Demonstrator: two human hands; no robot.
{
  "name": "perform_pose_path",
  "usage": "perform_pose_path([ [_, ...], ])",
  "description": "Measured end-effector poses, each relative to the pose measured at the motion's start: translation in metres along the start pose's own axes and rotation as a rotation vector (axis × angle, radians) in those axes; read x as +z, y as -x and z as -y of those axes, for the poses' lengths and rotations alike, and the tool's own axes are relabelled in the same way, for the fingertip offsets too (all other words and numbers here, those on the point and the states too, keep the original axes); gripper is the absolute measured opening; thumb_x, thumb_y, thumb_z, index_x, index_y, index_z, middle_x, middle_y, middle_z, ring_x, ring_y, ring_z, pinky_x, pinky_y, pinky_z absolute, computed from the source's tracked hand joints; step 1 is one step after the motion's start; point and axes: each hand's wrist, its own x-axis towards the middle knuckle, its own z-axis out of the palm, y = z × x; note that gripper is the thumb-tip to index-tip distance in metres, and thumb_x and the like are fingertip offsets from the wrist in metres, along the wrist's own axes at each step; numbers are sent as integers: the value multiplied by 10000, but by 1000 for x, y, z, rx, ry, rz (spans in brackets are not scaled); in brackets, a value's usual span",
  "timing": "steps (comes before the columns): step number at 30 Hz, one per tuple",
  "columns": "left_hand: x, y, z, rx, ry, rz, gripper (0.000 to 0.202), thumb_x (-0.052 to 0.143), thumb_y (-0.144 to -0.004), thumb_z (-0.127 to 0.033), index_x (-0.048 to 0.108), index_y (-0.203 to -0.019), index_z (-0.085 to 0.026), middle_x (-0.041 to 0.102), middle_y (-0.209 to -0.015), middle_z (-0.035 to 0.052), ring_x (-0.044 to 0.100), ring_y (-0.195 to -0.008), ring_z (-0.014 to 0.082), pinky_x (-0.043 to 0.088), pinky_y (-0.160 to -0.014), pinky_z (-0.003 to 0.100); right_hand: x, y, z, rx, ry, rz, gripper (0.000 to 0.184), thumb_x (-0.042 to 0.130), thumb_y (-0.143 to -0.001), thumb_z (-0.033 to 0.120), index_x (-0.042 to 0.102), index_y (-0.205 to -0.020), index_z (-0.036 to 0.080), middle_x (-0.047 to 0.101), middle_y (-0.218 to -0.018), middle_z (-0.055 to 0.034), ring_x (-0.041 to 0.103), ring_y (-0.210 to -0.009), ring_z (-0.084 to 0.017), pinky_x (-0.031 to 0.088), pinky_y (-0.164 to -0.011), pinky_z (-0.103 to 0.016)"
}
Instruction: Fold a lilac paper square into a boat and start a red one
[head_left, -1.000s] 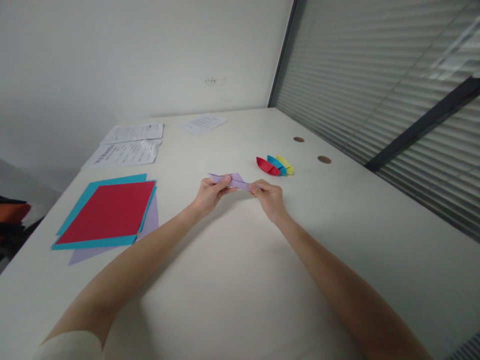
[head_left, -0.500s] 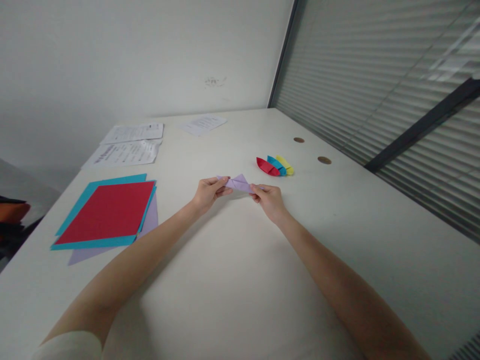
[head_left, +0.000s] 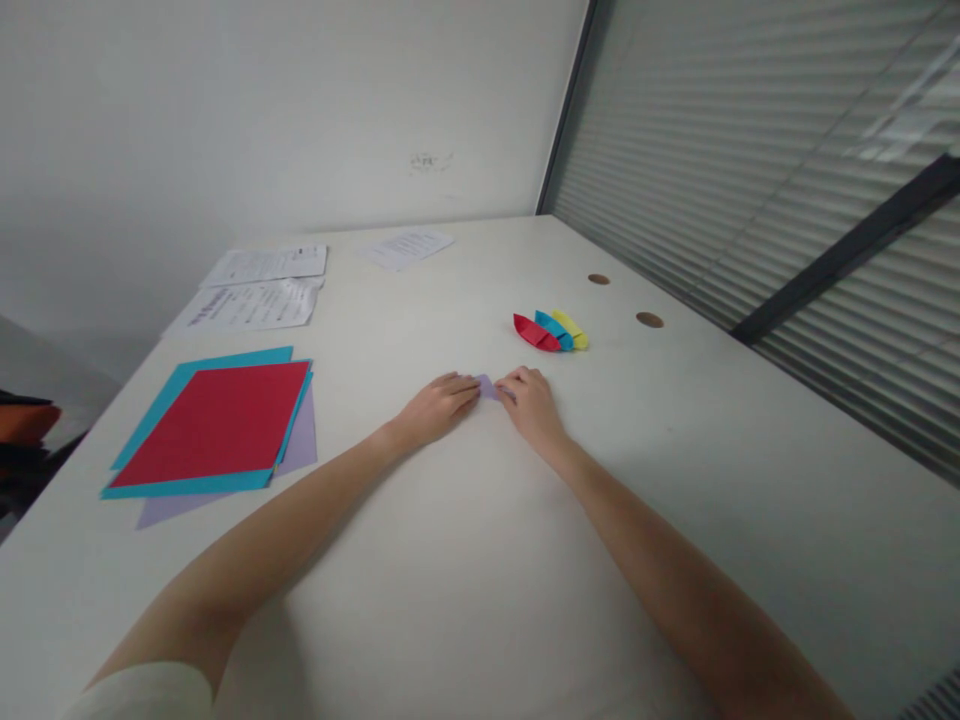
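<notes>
A small piece of folded purple paper (head_left: 486, 387) lies on the white table, mostly covered by fingers at both ends. My left hand (head_left: 442, 403) rests flat over its left end, fingers stretched out and pressing it down. At the right end, my right hand (head_left: 529, 402) has bent fingers and a thumb closed on the paper's edge. Just beyond the right hand sit three folded paper pieces side by side: a red one (head_left: 536, 333), a blue one (head_left: 555, 331) and a yellow one (head_left: 571, 329).
Square sheets are stacked at the left, a red sheet (head_left: 217, 420) over blue sheets (head_left: 180, 491) and a purple sheet (head_left: 304, 440). Printed pages (head_left: 259, 305) lie at the far left, another page (head_left: 409, 248) near the wall. Window blinds (head_left: 750, 150) line the right side.
The purple paper, held up between both hands before, has come down onto the table, nearer to me. My left hand went from a pinch to lying flat on it.
</notes>
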Motion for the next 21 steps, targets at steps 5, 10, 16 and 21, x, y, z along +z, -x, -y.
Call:
perform_pose_path([
  [5, -8, -2, -7, 26, -32, 128, 355, 415, -988, -295, 593, -1263, -159, 620, -1319, 147, 597, -1215, 231, 410, -1106, 432, -13, 6, 20, -188, 173, 168, 340, 478, -963, 407, 683, -1118, 184, 639, -1036, -125, 548, -955, -257, 439, -863, -385],
  [10, -12, -1, -6, 12, -26, 191, 409, 438, -970, -335, 567, -1307, -143, 548, -1402, 162, 532, -1296, 262, 355, -1148, 457, -20, 15, 32, -194, 283, 262, 543, 444, -943, 530, 595, -1279, 131, 628, -1099, -183, 549, -1011, -309, 433, -863, -427],
  [16, -12, -2, -11, -33, -79, 226, 447, 410, -961, -297, 537, -1340, -97, 546, -1400, 178, 533, -1295, 260, 342, -1161, 438, -24, 24, 26, -211, 242, 260, 529, 425, -956, 515, 599, -1258, 117, 623, -1152, -181, 551, -1064, -303, 423, -948, -433],
  [21, -13, 4, -11, -47, -33, 226, 487, 424, -962, -329, 490, -1391, -109, 492, -1450, 171, 468, -1355, 253, 288, -1187, 449, -27, 27, 27, -215, 227, 237, 537, 447, -944, 526, 609, -1238, 107, 633, -1152, -177, 560, -1069, -302, 414, -985, -450],
])
